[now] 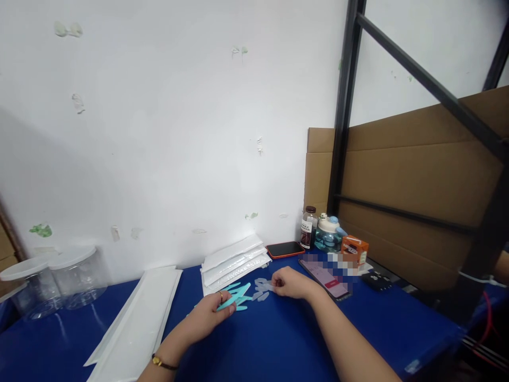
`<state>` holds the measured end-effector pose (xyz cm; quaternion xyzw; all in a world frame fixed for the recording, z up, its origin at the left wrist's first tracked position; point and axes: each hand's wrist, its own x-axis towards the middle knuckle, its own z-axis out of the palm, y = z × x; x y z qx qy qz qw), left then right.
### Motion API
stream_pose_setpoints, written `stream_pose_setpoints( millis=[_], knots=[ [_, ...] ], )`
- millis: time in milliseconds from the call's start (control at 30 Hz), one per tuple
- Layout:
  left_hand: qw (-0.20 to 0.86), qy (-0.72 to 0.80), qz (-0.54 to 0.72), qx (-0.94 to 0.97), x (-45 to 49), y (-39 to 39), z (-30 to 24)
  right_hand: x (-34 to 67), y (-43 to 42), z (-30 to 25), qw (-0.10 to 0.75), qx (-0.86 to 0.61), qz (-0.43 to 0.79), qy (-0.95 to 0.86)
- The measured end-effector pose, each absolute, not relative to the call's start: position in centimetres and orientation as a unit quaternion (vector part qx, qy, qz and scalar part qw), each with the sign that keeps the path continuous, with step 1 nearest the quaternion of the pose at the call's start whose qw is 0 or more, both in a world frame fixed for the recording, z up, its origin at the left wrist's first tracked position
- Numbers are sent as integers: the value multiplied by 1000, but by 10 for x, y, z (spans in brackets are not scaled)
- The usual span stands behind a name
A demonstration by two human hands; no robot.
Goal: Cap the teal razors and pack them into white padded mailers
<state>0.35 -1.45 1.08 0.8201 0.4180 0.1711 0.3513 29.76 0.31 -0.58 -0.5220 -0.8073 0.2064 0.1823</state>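
Observation:
My left hand (214,313) is closed, with a slim turquoise plastic stick (234,301) between thumb and fingers. Several more turquoise sticks (242,307) lie loosely on the blue table beside and under its fingertips. To the right, my right hand (290,283) has its fingers curled in a pinch at a small pile of translucent plastic pieces (260,286), which look like little sleeves or caps. One piece reaches its fingertips, partly hidden by them. Behind the sticks are stacked white padded envelopes (234,260).
Longer white envelopes (139,318) and clear lidded jars (77,281) are at left. An orange-edged phone (285,250), a lit phone (326,278), a brown-capped bottle (308,228), a blue jug (328,236) and an orange box (354,249) stand or lie at right, near a black metal frame (344,106).

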Motion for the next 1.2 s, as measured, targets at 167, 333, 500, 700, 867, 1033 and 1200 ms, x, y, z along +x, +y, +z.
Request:
stream_pose_setpoints(
  millis=[167, 333, 500, 700, 867, 1033, 1200],
  knots=[
    [344, 416, 127, 832, 4, -20, 15, 295, 2, -3, 176, -528, 208, -804],
    [315, 424, 167, 832, 2, -20, 11, 293, 2, -1, 233, -514, 227, -794],
    [330, 429, 142, 828, 4, -24, 18, 281, -11, 7, 295, -473, 235, -796],
    [306, 394, 141, 855, 8, -37, 32, 270, -35, 9, 341, -447, 273, -781],
    [290, 407, 138, 855, 10, -35, 23, 269, -32, 1, 350, -452, 340, -747],
    [265, 445, 142, 844, 13, -23, 2, 268, -26, -4, 325, -440, 384, -744],
    [248, 447, 137, 849, 15, -23, -1, 268, -23, -12, 317, -427, 379, -757]
  ],
)
